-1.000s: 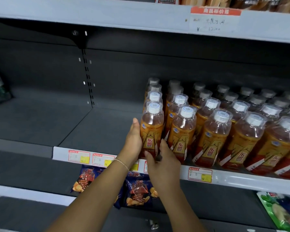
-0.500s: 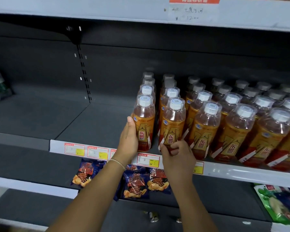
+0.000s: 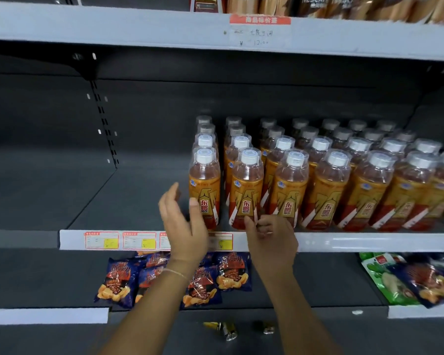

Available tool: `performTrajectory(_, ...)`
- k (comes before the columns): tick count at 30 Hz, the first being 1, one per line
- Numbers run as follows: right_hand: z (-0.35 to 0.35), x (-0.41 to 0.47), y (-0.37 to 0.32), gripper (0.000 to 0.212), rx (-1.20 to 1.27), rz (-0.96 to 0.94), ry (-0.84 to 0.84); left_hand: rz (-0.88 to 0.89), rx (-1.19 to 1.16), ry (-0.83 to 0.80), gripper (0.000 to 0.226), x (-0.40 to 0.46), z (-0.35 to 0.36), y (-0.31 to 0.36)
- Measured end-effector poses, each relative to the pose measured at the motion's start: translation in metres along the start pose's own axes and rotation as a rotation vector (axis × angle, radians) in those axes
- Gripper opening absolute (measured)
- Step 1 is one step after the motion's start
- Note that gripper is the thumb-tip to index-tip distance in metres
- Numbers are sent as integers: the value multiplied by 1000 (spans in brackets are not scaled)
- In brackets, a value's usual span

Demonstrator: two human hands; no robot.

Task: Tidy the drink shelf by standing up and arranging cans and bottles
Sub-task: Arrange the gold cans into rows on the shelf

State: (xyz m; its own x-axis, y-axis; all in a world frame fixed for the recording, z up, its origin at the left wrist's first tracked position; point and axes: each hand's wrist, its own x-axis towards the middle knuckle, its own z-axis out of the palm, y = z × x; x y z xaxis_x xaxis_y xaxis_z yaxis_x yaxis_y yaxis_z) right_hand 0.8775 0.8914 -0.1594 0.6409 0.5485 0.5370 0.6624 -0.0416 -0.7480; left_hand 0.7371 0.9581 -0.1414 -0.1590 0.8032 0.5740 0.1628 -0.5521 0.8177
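Several rows of orange energy-drink bottles with white caps stand upright on the right part of the dark shelf [image 3: 369, 242]. My left hand [image 3: 182, 221] is held open just left of the leftmost front bottle [image 3: 204, 185], its thumb tip in front of the label and its fingers apart from the bottle. My right hand [image 3: 269, 237] has its fingers curled low in front of the second front bottle [image 3: 246, 185], thumb tip against the bottle's base. Neither hand wraps round a bottle.
The shelf's left half is bare dark board. Price tags [image 3: 101, 240] line its front edge. Blue snack bags [image 3: 116, 280] and green bags [image 3: 385, 280] lie on the shelf below. Two small bottles [image 3: 226, 329] lie lower still. An upper shelf [image 3: 113, 24] overhangs.
My left hand has let go of the leftmost front bottle and opened beside it. My right hand stays curled by the second bottle's base. The view has tilted a little.
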Motion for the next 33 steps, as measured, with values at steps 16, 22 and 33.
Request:
performTrajectory(16,-26,32,26,34,-158,306,-61,235,27,-581,19,-39,32,43)
performTrajectory(22,-58,36,29,30,-207,271,-152,211,35,-582,19,-48,48,57)
performTrajectory(33,-221,64,94,14,-203,56,-201,193,16,-563,21,-109,170,136)
